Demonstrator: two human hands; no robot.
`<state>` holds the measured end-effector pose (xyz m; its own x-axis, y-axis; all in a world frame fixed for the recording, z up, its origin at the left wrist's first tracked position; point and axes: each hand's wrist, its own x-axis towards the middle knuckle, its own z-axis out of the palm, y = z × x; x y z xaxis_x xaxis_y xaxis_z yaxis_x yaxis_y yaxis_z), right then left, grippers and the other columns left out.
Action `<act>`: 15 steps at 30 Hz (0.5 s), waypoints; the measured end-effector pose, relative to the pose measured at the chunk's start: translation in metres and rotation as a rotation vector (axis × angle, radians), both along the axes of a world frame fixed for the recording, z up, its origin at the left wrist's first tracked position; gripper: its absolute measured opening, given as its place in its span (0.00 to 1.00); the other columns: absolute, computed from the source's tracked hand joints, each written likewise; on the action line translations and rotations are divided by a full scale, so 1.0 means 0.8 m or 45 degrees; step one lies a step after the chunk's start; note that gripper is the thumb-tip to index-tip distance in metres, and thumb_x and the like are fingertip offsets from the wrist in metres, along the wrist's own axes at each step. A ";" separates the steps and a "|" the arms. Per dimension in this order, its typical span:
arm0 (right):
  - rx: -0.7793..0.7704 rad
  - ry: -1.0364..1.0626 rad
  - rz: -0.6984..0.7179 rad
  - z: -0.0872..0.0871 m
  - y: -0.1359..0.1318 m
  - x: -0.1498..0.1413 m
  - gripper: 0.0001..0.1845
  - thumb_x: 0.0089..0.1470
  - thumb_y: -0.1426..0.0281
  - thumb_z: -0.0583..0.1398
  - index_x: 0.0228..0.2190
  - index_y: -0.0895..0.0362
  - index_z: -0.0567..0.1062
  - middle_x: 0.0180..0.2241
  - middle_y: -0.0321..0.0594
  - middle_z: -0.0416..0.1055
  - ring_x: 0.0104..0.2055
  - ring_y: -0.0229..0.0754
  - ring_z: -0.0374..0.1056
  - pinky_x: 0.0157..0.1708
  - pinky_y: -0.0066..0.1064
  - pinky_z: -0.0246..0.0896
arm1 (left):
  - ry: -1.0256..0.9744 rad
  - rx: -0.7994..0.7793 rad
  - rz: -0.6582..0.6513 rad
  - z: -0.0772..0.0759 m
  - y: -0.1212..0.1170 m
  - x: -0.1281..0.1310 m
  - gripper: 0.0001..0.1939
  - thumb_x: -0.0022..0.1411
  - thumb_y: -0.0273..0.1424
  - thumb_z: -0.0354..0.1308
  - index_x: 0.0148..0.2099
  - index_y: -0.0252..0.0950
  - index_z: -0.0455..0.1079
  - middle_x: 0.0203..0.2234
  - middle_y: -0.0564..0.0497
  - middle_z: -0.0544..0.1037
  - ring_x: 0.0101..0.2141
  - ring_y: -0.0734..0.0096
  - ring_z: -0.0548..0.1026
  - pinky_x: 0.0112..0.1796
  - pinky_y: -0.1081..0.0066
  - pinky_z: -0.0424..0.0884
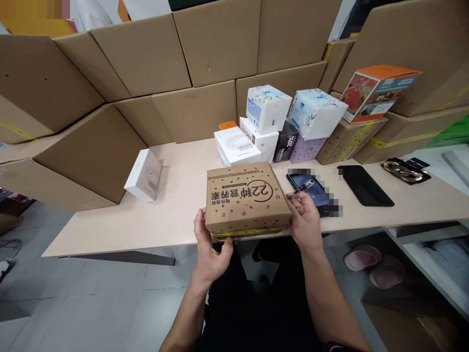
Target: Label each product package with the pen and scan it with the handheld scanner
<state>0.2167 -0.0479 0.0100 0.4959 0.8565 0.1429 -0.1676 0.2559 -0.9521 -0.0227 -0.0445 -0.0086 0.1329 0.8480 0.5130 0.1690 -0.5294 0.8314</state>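
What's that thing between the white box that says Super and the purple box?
A black box marked 20% stands there, seen in the head view.

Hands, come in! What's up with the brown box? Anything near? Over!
Left hand gripping brown box, near-left corner. Right hand at its right side, holding slim tool. Yellow tape on near side. White power bank box just beyond.

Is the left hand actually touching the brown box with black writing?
Touching: the head view shows the left hand gripping the brown box at its near-left corner, fingers along the side, thumb against the lower front edge.
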 end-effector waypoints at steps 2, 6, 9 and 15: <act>0.022 0.076 -0.019 0.005 0.001 0.004 0.16 0.54 0.57 0.65 0.38 0.51 0.66 0.40 0.40 0.80 0.44 0.46 0.78 0.50 0.45 0.71 | -0.030 0.076 -0.003 0.009 0.003 0.000 0.50 0.59 0.29 0.64 0.73 0.52 0.37 0.67 0.41 0.52 0.66 0.53 0.58 0.58 0.53 0.69; 0.071 0.221 -0.062 0.014 0.003 0.015 0.18 0.53 0.58 0.66 0.40 0.50 0.67 0.42 0.41 0.81 0.45 0.46 0.78 0.50 0.46 0.72 | 0.026 0.311 0.085 0.031 0.010 0.004 0.48 0.56 0.28 0.66 0.71 0.54 0.46 0.67 0.44 0.50 0.69 0.49 0.51 0.62 0.46 0.63; 0.099 0.257 -0.076 0.017 0.004 0.021 0.17 0.55 0.58 0.65 0.43 0.50 0.69 0.43 0.40 0.80 0.47 0.46 0.78 0.50 0.45 0.72 | 0.094 0.465 0.149 0.042 0.014 0.010 0.47 0.55 0.27 0.67 0.70 0.54 0.49 0.67 0.46 0.49 0.70 0.48 0.49 0.63 0.44 0.61; 0.168 0.306 -0.133 0.028 0.004 0.025 0.14 0.53 0.59 0.67 0.38 0.50 0.72 0.40 0.37 0.79 0.45 0.43 0.77 0.50 0.43 0.71 | 0.242 0.551 0.208 0.053 0.013 0.019 0.40 0.55 0.26 0.66 0.67 0.49 0.57 0.67 0.45 0.50 0.68 0.48 0.52 0.64 0.44 0.58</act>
